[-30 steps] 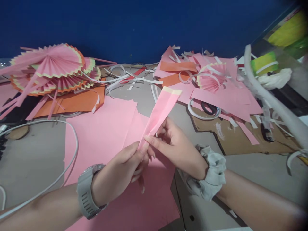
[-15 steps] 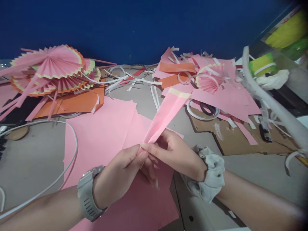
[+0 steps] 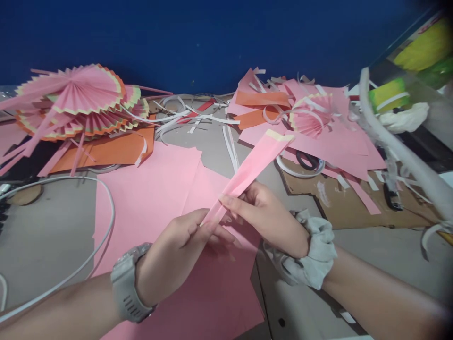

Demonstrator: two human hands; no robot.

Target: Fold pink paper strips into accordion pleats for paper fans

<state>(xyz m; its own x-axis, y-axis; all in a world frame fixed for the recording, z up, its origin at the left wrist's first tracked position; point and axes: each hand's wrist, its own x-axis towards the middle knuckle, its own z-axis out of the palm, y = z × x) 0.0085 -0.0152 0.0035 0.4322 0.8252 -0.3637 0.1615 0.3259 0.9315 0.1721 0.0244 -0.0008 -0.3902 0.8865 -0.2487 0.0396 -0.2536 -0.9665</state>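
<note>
A folded strip of pink paper [image 3: 253, 165] with a pale yellow band at its far end slants up and right between my hands. My left hand [image 3: 180, 250], with a grey watch at the wrist, pinches its near end between thumb and fingers. Farther up the strip, my right hand [image 3: 256, 208] grips it, thumb on top and fingers underneath; a pale scrunchie [image 3: 316, 250] circles that wrist. Beneath both hands lie large pink paper sheets [image 3: 148, 189], overlapping on the table. Some fingertips are hidden under the strip.
Pleated pink paper fans [image 3: 79, 94] are piled at the back left on orange paper [image 3: 106, 148]. Pink scraps [image 3: 339, 141] and white strips heap at the back right, beside a tape roll [image 3: 300, 170] on cardboard [image 3: 339, 208]. A white cable [image 3: 112, 208] loops at left.
My right hand has slid up the folded strip, away from my left hand. The strip's far end has shifted a little to the right, and the strip looks narrower.
</note>
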